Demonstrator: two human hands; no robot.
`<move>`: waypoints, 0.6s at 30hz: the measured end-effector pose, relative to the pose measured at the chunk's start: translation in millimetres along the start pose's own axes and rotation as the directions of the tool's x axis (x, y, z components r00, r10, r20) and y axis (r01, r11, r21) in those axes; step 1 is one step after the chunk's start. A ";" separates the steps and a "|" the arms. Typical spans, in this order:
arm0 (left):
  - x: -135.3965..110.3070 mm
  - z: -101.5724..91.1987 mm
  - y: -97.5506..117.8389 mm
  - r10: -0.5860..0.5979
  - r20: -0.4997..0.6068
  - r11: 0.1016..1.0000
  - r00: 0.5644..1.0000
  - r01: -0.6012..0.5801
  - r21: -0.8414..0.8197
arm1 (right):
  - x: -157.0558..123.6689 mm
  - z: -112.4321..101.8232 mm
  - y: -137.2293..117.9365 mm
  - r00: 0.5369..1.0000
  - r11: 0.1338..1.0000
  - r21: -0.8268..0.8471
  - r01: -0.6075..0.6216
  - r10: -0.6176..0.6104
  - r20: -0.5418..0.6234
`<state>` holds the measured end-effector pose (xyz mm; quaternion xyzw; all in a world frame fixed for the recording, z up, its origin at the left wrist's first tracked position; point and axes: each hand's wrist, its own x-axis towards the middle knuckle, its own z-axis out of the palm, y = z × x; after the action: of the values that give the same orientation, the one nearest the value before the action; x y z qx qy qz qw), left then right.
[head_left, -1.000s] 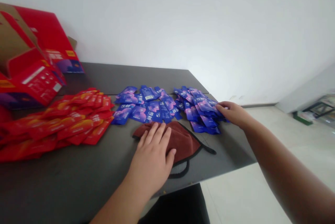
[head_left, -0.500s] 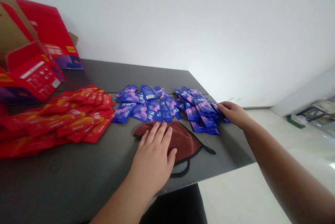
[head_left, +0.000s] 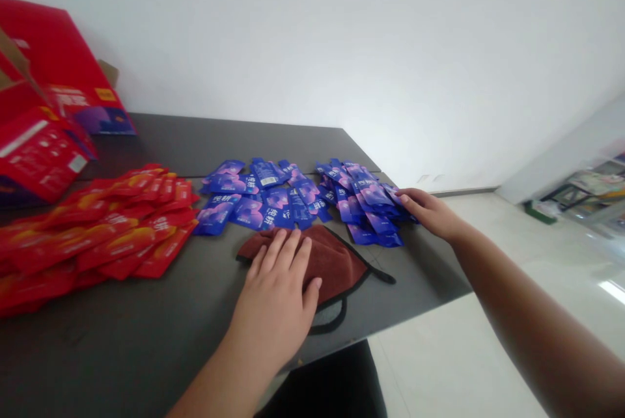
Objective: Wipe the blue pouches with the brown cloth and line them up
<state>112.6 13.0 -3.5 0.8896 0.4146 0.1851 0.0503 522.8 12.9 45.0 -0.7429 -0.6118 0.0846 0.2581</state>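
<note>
My left hand [head_left: 276, 294] lies flat, fingers stretched, on a brown cloth [head_left: 336, 258] with black edging and a loop. My right hand [head_left: 432, 213] is at the right edge of a pile of blue-purple sachets [head_left: 374, 193]. Its fingers are pressed together on a sachet there, with the fingertips partly hidden. Left of that pile, more blue-purple sachets [head_left: 276, 196] are spread out in a looser, overlapping group just beyond the cloth.
A large heap of red-orange sachets [head_left: 117, 229] covers the left of the grey table [head_left: 234, 138]. Red cardboard boxes [head_left: 39, 151] stand behind it, one with its flaps up. A white wall [head_left: 312, 40] rises behind the table; pale floor lies beyond its right edge.
The view has turned a little to the right, so the boxes and sachets appear further left. Both hands keep their places on the cloth and at the pile.
</note>
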 end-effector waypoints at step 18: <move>-0.1 -2.9 0.9 -0.010 0.010 1.000 1.000 0.010 -0.028 | -4.6 5.1 -9.3 0.992 0.992 -0.034 0.119 -0.118 0.034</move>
<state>112.1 12.2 -0.6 0.8876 0.4161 0.1863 0.0655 511.4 11.1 44.4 -0.7083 -0.6604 0.0701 0.2393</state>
